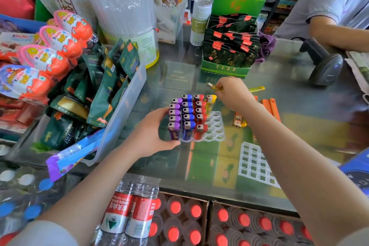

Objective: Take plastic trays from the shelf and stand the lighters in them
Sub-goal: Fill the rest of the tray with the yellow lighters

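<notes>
A clear plastic tray (pixel 214 128) with round holes sits on the glass counter. Rows of purple, blue and red lighters (pixel 187 118) stand in it, plus one yellow lighter (pixel 210 102) at the far right row. My left hand (pixel 153 132) grips the tray's near left side. Just beyond the tray, my right hand (pixel 233 94) hovers, holding a yellow lighter (pixel 211 86) level. Loose orange and yellow lighters (pixel 267 106) lie to the right. A second, empty tray (pixel 253 164) with square holes lies at the front right.
A clear bin of green snack packets (pixel 111 94) crowds the left. A green display box (pixel 229 54) stands behind. A barcode scanner (pixel 325 66) and another person's arm (pixel 339 34) are at the far right. Bottled drinks (pixel 179 221) sit below the counter edge.
</notes>
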Motion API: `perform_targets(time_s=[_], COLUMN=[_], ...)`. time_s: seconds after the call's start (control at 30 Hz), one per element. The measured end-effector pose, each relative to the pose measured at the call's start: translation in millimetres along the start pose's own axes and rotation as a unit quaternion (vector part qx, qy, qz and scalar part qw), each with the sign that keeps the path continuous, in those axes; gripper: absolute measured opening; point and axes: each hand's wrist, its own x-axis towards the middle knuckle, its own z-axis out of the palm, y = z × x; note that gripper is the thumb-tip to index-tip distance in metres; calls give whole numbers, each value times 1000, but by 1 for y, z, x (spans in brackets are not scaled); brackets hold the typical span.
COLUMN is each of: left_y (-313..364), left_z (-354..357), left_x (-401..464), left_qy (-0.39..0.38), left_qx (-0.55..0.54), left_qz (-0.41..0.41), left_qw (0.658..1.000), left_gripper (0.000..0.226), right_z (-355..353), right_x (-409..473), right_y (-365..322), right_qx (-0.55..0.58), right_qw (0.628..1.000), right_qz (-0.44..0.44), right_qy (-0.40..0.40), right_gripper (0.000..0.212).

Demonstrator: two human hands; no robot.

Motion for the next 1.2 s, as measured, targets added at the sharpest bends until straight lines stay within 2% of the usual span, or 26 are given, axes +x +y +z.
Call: perform_targets(time_s=[0.07, 0.1, 0.17, 0.23, 0.3, 0.4, 0.47, 0.6, 0.67, 0.73, 0.83, 0.97, 1.1, 1.2], left_y=[0, 0, -2, -4, -6, -6, -7, -8, -8, -7, -6, -5, -1, -2], left_z=[-1, -2, -3, -5, -6, -6, -6, -5, -5, -5, -5, -6, -6, -6], left_x=[-6, -9, -15, -20, -25, -31, -35, -38, -38, -38, -38, -38, -37, -32], left_qy=[11, 18, 27, 31, 36, 43, 46, 52, 51, 49, 45, 42, 45, 44], left_qx=[5, 6, 2, -2, -1, 1, 4, 8, 8, 8, 4, 2, 4, 11], left_qz=[3, 4, 5, 0, -1, -9, -11, -13, -8, -5, -4, 2, 25, 41], left_qw=[1000, 1000, 1000, 1000, 999, 999, 999, 999, 999, 999, 999, 999, 999, 998], left_gripper=[71, 71, 70, 72, 74, 75, 76, 77, 76, 74, 72, 71, 57, 51], right_z=[-2, -4, -4, -1, 5, 15, 20, 25, 23, 24, 30, 30, 33, 30], right_x=[-18, -30, -56, -81, -99, -108, -109, -109, -109, -108, -108, -106, -102, -97], right_y=[-4, -7, -11, -18, -27, -37, -44, -56, -60, -60, -57, -58, -58, -53], right_qx=[132, 212, 396, 538, 574, 595, 571, 409, 316, 249, 211, 202, 170, 201], right_qw=[989, 971, 906, 830, 809, 796, 812, 907, 944, 963, 973, 973, 981, 977], right_qz=[41, 66, 116, 140, 126, 110, 121, 85, 46, 12, -22, -41, -43, -23], right_qy=[56, 82, 93, 51, 14, 12, 15, 53, 81, 101, 94, 101, 82, 74], right_gripper=[17, 14, 6, 10, 13, 13, 17, 27, 25, 17, 9, 7, 20, 31])
